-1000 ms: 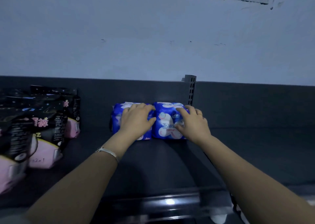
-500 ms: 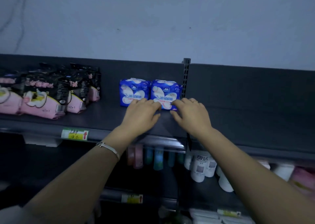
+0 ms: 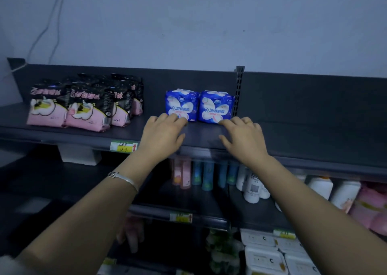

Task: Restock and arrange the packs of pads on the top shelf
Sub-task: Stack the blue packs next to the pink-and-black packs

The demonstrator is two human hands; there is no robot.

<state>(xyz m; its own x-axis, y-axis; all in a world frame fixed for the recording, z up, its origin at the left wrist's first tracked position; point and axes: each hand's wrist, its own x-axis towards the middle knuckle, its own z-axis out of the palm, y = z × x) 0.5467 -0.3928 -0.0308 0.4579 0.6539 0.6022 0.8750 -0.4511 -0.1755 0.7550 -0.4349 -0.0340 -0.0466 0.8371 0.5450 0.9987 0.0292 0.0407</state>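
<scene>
Hands point(image 3: 162, 135) back, fingertips point(image 3: 184, 120) across blue packs' point(image 3: 182, 104) bases

One wide-angle view from the head: looks forward and slightly down, near the top shelf point(image 3: 314, 132), facing the wall point(image 3: 209, 23) behind it, lower shelves point(image 3: 188, 203) across the bottom half.

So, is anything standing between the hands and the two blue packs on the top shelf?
Nothing visible. The left hand reaches the left blue pack and the right hand the right blue pack, fingertips at their lower front edges.
</scene>
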